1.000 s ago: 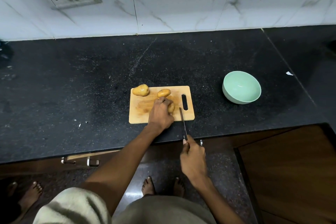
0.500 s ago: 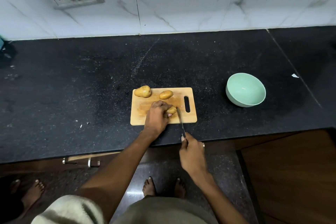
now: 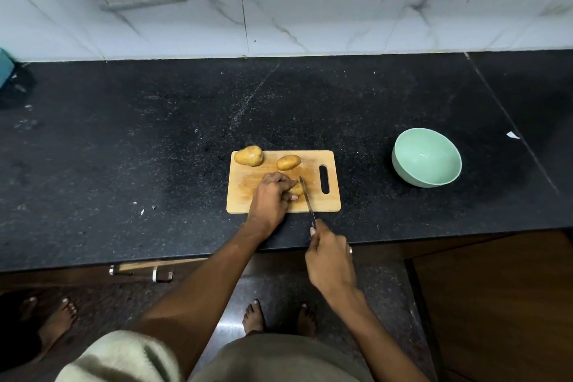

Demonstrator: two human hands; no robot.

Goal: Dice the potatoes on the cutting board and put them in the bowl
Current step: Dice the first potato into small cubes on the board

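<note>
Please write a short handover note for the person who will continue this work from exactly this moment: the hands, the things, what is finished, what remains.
Left hand holds a small yellow-brown potato down on the wooden cutting board.
Right hand grips the thin kitchen knife, blade beside that potato's right end.
Two whole potatoes lie at the board's far edge.
The mint-green bowl stands empty on the black counter, right of the board.
Done: no dice visible.
Left: dice all three potatoes, move them to the bowl.

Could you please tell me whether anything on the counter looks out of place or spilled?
Only small things: white scraps lie on the black stone counter left of the wooden cutting board, and one more beyond the mint-green bowl.
</note>
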